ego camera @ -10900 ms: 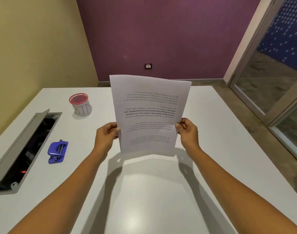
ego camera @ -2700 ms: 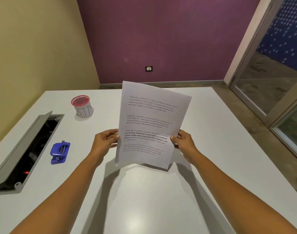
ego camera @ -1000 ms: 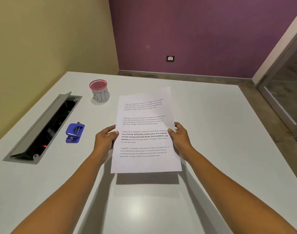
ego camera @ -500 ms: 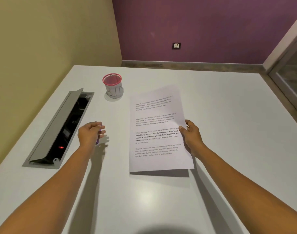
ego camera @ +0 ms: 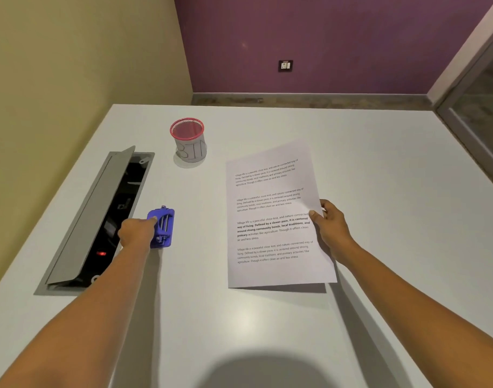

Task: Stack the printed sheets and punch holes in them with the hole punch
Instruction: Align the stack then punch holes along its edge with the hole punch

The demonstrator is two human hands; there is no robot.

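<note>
Reaching for the hole punch while the stacked sheets wait in the other hand.

The left hand point(ego camera: 136, 232) has its fingers on the near-left side of the blue hole punch point(ego camera: 161, 228), which sits flat on the white table point(ego camera: 379, 169) just beside the open cable tray point(ego camera: 80, 219); whether the fingers have closed round it I cannot tell, since the hand hides its own underside. The right hand point(ego camera: 330, 225) pinches the right edge of the printed sheets point(ego camera: 270, 217), thumb on top, holding them tilted with the near edge lifted clear of the table (a shadow shows beneath it). To do this well, I judge the punch should be gripped by its body, clear of the lever, and brought across to the sheets' left edge, keeping the pinch firm so the stack stays squared. The red-rimmed cup point(ego camera: 187, 140) stands well clear.
</note>
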